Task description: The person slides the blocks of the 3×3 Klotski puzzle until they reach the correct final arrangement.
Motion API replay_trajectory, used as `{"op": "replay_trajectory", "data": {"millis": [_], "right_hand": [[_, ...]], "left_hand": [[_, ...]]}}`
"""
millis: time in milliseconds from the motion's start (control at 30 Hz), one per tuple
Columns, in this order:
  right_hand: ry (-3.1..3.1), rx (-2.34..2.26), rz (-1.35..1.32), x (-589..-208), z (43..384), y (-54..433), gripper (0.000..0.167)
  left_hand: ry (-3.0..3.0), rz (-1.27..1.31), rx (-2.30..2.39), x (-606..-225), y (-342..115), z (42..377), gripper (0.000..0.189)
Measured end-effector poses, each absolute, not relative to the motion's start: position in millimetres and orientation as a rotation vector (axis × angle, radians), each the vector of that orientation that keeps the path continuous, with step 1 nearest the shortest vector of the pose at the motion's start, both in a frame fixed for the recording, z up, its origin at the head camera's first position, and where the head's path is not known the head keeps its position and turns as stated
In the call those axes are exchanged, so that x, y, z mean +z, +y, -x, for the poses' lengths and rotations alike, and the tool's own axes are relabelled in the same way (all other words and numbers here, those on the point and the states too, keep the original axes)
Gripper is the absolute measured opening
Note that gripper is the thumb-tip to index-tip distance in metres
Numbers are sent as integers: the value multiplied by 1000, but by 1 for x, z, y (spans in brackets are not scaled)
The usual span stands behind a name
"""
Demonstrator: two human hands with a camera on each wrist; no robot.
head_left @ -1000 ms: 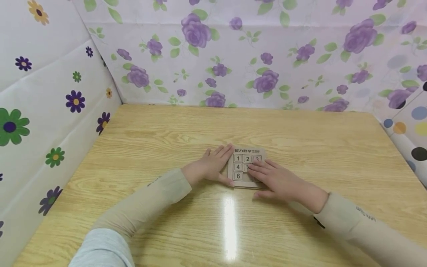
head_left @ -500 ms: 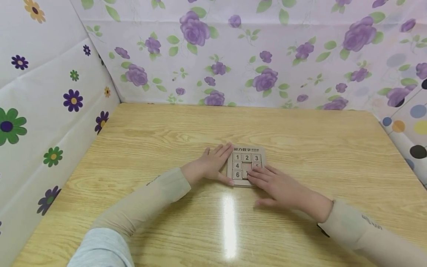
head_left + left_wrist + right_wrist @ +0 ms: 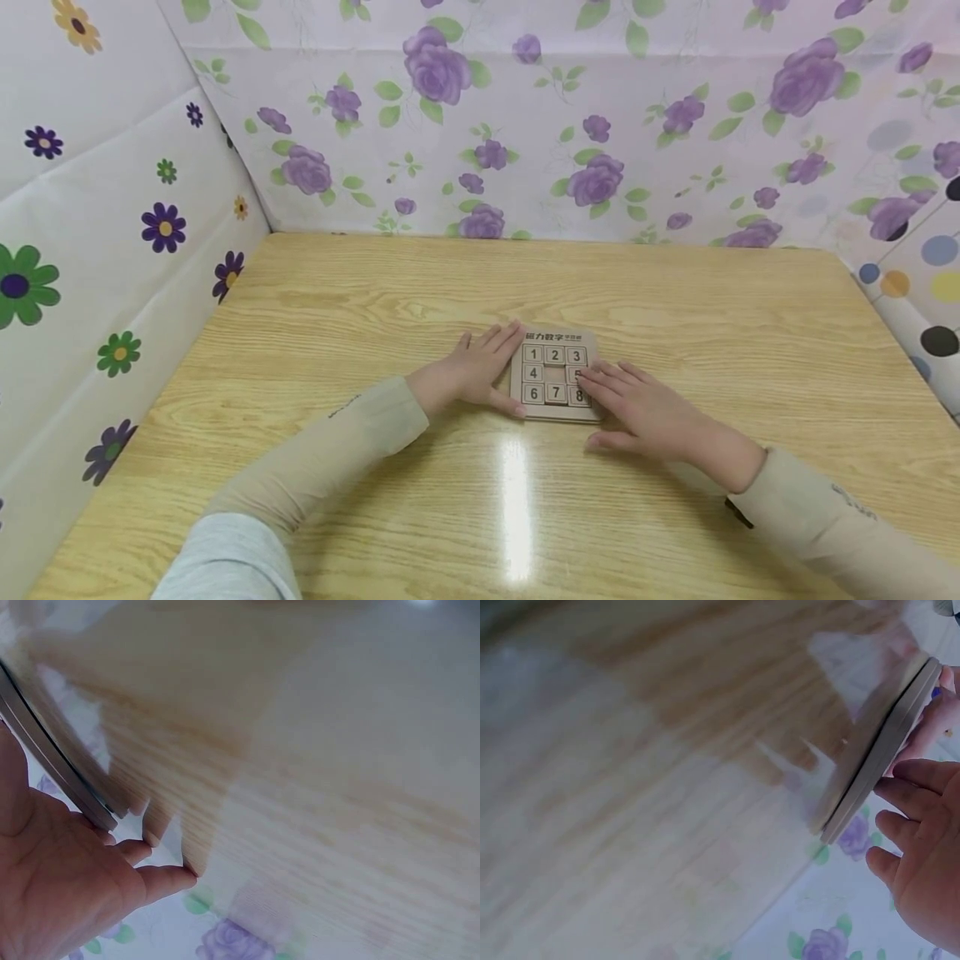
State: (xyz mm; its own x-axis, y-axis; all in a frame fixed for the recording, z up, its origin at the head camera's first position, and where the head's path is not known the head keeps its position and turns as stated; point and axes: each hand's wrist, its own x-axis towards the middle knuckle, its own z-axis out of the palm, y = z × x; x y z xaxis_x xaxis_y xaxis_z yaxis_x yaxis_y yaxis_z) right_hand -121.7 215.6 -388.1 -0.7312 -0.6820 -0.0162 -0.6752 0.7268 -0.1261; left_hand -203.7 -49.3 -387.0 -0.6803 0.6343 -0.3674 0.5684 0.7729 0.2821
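Note:
A wooden number sliding puzzle (image 3: 555, 416) lies flat on the table, seen edge-on in both wrist views. Its rows read 1, 2, 3, then 4, a gap, 5, then 6, 7, 8. My left hand (image 3: 480, 375) is spread along the puzzle's left side, fingertips at the upper left corner and thumb at the lower left one. Straight fingers of my right hand (image 3: 660, 417) reach over the right edge and touch around the 5 tile (image 3: 577, 375), partly covering it and the 8 tile (image 3: 579, 397). In the right wrist view, that hand's fingertips meet the puzzle edge (image 3: 885, 742).
The glossy wood-grain table (image 3: 375, 292) extends around the puzzle on all sides. A floral cloth (image 3: 517, 125) hangs behind it, with another flowered sheet (image 3: 97, 275) at the left. On the right is a dotted sheet (image 3: 922, 283).
The 7 tile has slid from the centre down to the bottom row, leaving the gap in the middle. My right hand has then shifted right, uncovering tiles; the left hand stays put.

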Motion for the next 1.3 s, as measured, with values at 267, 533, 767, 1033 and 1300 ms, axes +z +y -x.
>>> {"op": "replay_trajectory", "data": {"millis": [267,533,767,1033,1300], "right_hand": [[2862,-167,1124,-388,123,214,76],[2885,-133,1193,-390,123,204,75],[2832,-133,1225,-390,121,199,77],[2869,-144,1158,-389,122,203,78],[2869,-135,1135,-387,126,204,75]], "left_hand": [[2522,-907,207,-387,-50,203,123],[2537,-905,180,-391,-50,205,123],[2535,-902,195,-393,-49,205,123],[2536,-893,183,-391,-49,205,123],[2531,-894,190,-391,-49,205,124]]}}
